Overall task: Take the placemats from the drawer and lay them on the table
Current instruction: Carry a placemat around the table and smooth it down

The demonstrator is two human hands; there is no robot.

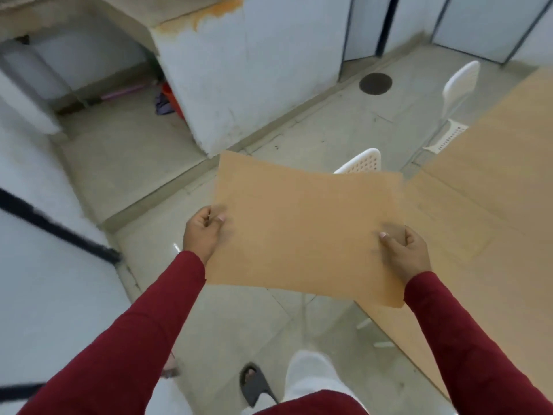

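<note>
Head view: carrying step, by the look of it, with drawer work done for this piece and laying not yet begun. Flat tan rectangular placemat [305, 232] held level in the air at centre frame, above pale tiled floor [143, 163]. Left hand [203, 232] pinched closed on the mat's 9 o'clock edge, thumb on top; right hand [402, 250] gripping likewise at the 4 o'clock corner. Light wooden table [493, 190] stretching from 2 to 5 o'clock, its near edge just beside the mat. White perforated plastic chair [363, 161] peeking at 1 o'clock behind the mat. Possibly more than one mat in the grip; too blurred to tell. Next: swing toward 3 o'clock, lower flat, square to the table edge, then release.
</note>
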